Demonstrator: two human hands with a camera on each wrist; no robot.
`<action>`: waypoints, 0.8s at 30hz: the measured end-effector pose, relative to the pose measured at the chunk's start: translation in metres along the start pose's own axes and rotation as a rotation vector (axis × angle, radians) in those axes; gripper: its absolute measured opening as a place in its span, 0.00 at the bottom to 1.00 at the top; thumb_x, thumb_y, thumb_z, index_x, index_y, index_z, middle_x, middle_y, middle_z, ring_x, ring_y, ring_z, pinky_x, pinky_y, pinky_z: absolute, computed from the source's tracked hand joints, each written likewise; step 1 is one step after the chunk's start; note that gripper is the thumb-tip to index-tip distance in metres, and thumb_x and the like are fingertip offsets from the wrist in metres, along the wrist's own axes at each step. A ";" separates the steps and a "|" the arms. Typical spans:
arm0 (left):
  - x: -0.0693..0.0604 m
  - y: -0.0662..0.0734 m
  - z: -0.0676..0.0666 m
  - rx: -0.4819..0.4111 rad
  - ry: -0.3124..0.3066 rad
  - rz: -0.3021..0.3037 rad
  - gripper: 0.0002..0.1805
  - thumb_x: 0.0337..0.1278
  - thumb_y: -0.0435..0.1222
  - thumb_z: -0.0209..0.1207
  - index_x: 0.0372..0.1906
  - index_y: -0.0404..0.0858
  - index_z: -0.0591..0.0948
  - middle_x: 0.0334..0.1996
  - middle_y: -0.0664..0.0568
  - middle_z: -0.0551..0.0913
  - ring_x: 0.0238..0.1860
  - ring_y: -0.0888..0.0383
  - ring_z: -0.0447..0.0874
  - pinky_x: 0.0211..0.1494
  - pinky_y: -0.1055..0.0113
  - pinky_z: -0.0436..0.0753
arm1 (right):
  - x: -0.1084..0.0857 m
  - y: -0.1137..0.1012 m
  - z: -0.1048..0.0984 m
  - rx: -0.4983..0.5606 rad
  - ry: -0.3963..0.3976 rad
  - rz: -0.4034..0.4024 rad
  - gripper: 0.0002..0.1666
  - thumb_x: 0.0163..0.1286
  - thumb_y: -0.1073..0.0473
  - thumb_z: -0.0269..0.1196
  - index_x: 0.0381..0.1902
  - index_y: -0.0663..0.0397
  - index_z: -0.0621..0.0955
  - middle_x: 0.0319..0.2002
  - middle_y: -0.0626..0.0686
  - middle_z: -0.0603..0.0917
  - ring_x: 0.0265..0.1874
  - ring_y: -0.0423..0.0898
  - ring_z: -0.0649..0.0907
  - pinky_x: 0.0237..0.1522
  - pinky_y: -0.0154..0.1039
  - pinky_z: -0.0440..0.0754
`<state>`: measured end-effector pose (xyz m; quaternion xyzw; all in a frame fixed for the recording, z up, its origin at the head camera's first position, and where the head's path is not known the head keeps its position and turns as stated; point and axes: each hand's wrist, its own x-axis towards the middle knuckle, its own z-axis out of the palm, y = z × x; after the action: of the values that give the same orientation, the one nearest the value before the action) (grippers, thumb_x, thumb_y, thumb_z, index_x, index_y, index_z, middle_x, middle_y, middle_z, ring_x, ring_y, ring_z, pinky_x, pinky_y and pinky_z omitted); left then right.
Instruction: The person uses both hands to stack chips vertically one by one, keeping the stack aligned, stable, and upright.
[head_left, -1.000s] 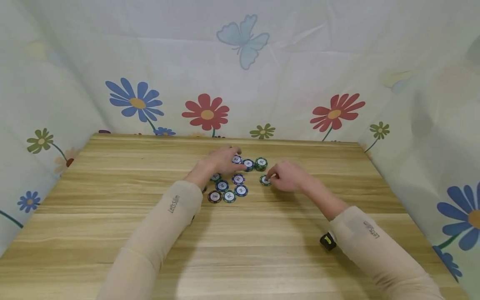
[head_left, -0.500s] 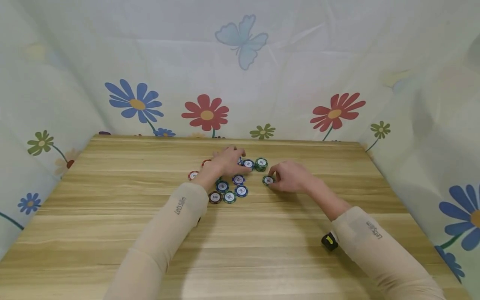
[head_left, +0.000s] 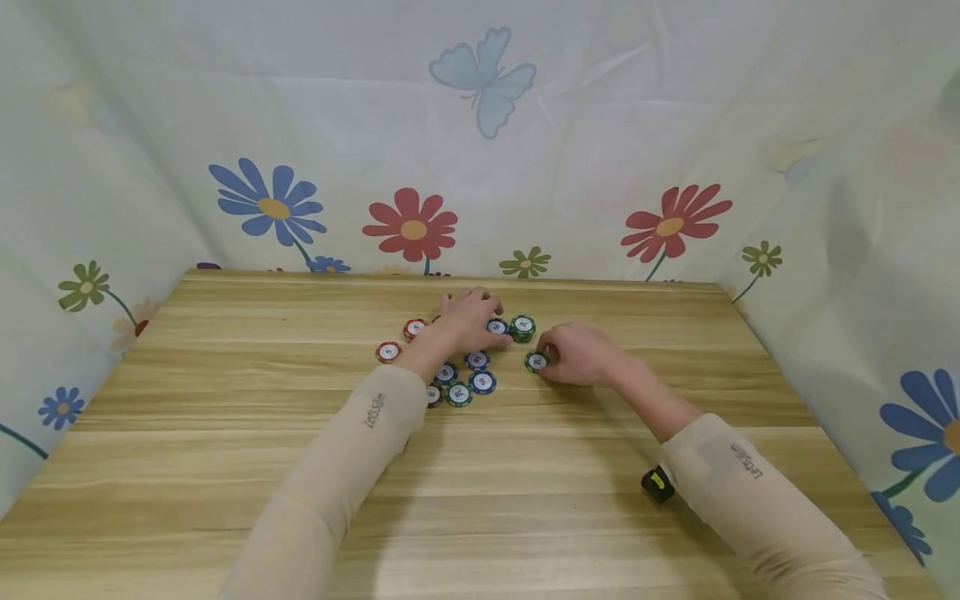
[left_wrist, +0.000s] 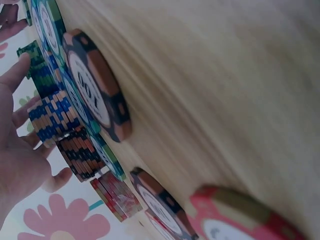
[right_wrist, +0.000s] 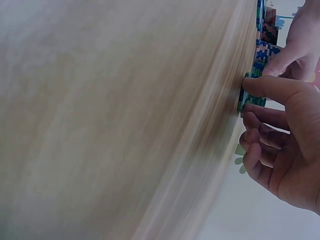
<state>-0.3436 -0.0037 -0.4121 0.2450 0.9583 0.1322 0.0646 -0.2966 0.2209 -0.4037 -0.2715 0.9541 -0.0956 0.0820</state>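
Carefully, a person's right hand pinches a green-edged chip between thumb and forefinger above a wood-grain table, just nearer than a green chip stack. The left hand, fingers spread apart, reaches over neighboring stacks, its thumb by the green one (whether they touch, one cannot tell). A loose blue chip and a loose green chip lie flat on the near side; a red chip lies at left. Beige sleeves cover the forearms.
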 end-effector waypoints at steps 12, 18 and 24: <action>0.009 0.013 0.003 0.033 0.004 0.035 0.31 0.66 0.60 0.62 0.66 0.48 0.77 0.70 0.50 0.69 0.74 0.47 0.60 0.73 0.35 0.51 | -0.001 0.004 0.004 -0.033 -0.001 -0.003 0.17 0.59 0.51 0.72 0.37 0.57 0.82 0.29 0.47 0.80 0.26 0.43 0.77 0.31 0.40 0.77; 0.012 0.016 0.005 0.033 0.006 0.021 0.31 0.65 0.60 0.63 0.66 0.49 0.77 0.70 0.50 0.70 0.73 0.46 0.61 0.73 0.35 0.49 | -0.001 0.003 0.008 -0.064 0.009 -0.005 0.17 0.58 0.48 0.71 0.34 0.53 0.80 0.27 0.46 0.79 0.24 0.42 0.77 0.29 0.39 0.76; 0.013 0.018 0.006 0.033 0.004 0.034 0.30 0.66 0.59 0.62 0.65 0.49 0.78 0.69 0.49 0.71 0.73 0.45 0.62 0.73 0.33 0.48 | -0.003 0.003 0.009 -0.093 0.028 -0.016 0.18 0.58 0.46 0.70 0.34 0.53 0.80 0.27 0.46 0.79 0.25 0.42 0.77 0.29 0.40 0.76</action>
<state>-0.3452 0.0191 -0.4139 0.2618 0.9563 0.1178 0.0561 -0.2937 0.2239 -0.4131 -0.2812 0.9564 -0.0556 0.0552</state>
